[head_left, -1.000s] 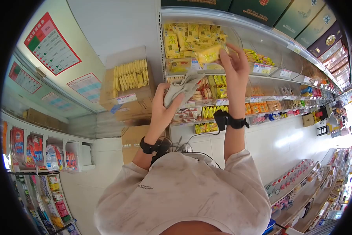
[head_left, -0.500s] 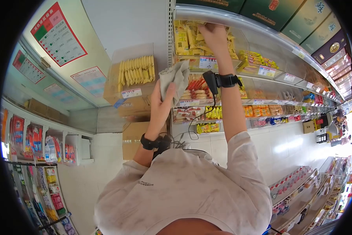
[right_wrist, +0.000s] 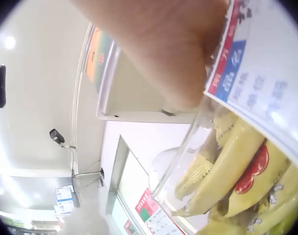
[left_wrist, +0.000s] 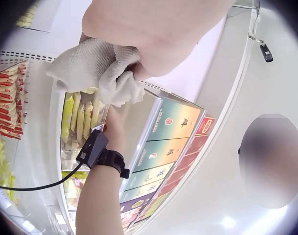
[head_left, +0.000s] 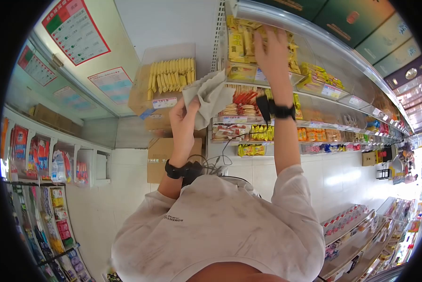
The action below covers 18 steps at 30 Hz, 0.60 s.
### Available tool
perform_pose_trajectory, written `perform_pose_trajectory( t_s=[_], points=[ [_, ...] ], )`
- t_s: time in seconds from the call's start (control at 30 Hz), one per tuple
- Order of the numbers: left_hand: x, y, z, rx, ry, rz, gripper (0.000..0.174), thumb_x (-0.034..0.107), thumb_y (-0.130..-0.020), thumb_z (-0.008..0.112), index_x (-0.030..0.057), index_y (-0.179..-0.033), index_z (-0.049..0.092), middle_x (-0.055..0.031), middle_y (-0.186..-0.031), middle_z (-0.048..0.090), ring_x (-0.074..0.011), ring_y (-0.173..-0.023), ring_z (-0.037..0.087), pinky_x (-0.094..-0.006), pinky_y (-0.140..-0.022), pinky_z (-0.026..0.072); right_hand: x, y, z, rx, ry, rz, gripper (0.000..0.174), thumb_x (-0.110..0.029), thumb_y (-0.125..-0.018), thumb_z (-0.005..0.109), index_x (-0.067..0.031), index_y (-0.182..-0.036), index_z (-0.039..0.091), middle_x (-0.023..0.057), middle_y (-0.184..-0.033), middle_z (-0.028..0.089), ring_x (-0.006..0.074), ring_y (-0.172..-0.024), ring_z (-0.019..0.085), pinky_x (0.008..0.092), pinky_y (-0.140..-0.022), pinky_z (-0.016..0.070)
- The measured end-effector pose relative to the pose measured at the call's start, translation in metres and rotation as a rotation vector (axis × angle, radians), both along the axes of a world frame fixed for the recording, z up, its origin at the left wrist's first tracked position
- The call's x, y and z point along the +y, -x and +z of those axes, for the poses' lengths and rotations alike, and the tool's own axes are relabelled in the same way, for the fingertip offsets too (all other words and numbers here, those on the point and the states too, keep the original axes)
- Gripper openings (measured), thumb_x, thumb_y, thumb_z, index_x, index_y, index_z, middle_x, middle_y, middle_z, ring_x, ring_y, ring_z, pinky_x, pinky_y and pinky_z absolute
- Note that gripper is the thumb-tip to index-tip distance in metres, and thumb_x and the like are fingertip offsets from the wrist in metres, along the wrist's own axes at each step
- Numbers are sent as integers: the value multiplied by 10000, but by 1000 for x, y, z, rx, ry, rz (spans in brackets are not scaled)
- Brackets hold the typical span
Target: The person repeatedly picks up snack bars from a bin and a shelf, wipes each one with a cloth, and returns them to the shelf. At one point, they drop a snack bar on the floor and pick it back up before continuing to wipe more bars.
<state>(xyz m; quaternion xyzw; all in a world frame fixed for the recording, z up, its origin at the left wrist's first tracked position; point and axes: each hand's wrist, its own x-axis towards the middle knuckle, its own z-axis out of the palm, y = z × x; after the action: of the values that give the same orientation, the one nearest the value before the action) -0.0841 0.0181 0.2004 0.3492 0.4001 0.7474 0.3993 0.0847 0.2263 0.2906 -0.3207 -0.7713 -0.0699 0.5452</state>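
Hands apart. Left hand (head_left: 183,123) clamped on a crumpled grey cloth (head_left: 205,99), thumb on the near side, cloth held just in front of the shelf edge. Right hand (head_left: 273,55) at the top-shelf clear bin (right_wrist: 180,155), fingers extended over the yellow packets (head_left: 237,43); contact with them: can't tell, it's blurred. Packets lie inside the bin, one face-on at its left with big dark Chinese characters, too soft to read.

Right wrist view: price tag (right_wrist: 266,98) hangs on the bin front. Blue strip reads 品名; red strip beside it only partly legible. One wrapper below carries a red printed mark (right_wrist: 252,169).

Other print: shirt (head_left: 220,225) has small lettering, looks like ROMANTIC, second line unreadable. Red-bordered poster (head_left: 75,31) at left, Chinese rows with red and green dots. Open box of yellow sticks (head_left: 173,77) at left, own price tag, digits illegible. Dark green boxes (head_left: 347,24) above the bin, gold lettering too small.
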Motion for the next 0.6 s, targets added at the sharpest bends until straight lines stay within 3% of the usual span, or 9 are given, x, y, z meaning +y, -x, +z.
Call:
perform_pose_trajectory(
  t_s=[0.03, 0.1, 0.17, 0.23, 0.27, 0.33, 0.43, 0.47, 0.6],
  points=[
    [-2, 3, -1, -21, -13, 7, 277, 131, -980, 663, -53, -1187, 673, -17, -1061, 684, -65, -953, 604, -240, -845, 488, -29, -2, -1, 93, 52, 59, 369, -231, -956, 638, -8, -1249, 634, 266, -1332, 576, 438, -1247, 544, 479, -1043, 446],
    [-6, 9, -2, 107, -21, 15, 249, 72, -954, 682, -58, -1166, 676, -15, -1049, 688, -70, -949, 611, -253, -834, 507, -76, -7, -20, 221, 454, 338, 441, -207, -889, 733, 11, -1254, 615, 271, -1324, 579, 413, -1248, 563, 452, -1044, 456],
    [-11, 12, -2, 241, 5, -2, 237, 25, -932, 697, -61, -1152, 676, -16, -1043, 690, -77, -950, 618, -264, -825, 524, -118, -7, -32, -4, 462, 410, 621, -243, -866, 775, 17, -1372, 528, 255, -1393, 546, 363, -1313, 536, 418, -1095, 422],
    [-17, 15, 5, 391, 65, -65, 239, -10, -915, 707, -62, -1145, 672, -21, -1043, 690, -87, -953, 625, -274, -820, 537, -160, 4, -32, -31, 622, 421, 798, -261, -811, 832, 42, -1439, 442, 248, -1434, 519, 364, -1347, 510, 413, -1122, 394],
    [-21, 16, 7, 304, 133, -157, 264, 19, -924, 717, -46, -1174, 660, -51, -1071, 698, -98, -959, 638, -275, -836, 538, -167, 7, -39, 5, 647, 436, 810, -254, -817, 831, 46, -1451, 424, 237, -1439, 518, 351, -1350, 508, 416, -1128, 387],
    [-25, 15, 11, 160, 95, -117, 278, 23, -919, 728, -41, -1179, 653, -67, -1076, 705, -97, -957, 647, -273, -832, 541, -173, 11, -59, 80, 680, 469, 835, -239, -829, 830, 53, -1474, 386, 215, -1451, 515, 325, -1356, 502, 421, -1140, 374],
    [-24, 12, 11, -143, 43, -73, 285, 32, -914, 739, -39, -1174, 647, -83, -1073, 715, -93, -936, 659, -266, -818, 543, -173, 11, -100, 539, 1002, 516, 807, -223, -893, 776, 33, -1517, 333, 167, -1483, 491, 279, -1375, 478, 417, -1150, 367],
    [-22, 13, 11, -255, 21, -50, 285, 35, -913, 742, -40, -1171, 646, -86, -1070, 719, -91, -926, 662, -263, -812, 543, -173, 4, -114, 575, 1164, 601, 753, -211, -921, 746, 22, -1515, 345, 147, -1474, 499, 261, -1366, 485, 409, -1144, 377],
    [-24, 23, -18, -23, 154, -118, 253, 63, -906, 756, -46, -1116, 666, -67, -1040, 714, -88, -877, 666, -248, -755, 542, -188, 18, -139, 910, 1541, 858, 524, -173, -1007, 641, -22, -1467, 439, 79, -1414, 552, 203, -1315, 524, 367, -1104, 420]
  ],
)
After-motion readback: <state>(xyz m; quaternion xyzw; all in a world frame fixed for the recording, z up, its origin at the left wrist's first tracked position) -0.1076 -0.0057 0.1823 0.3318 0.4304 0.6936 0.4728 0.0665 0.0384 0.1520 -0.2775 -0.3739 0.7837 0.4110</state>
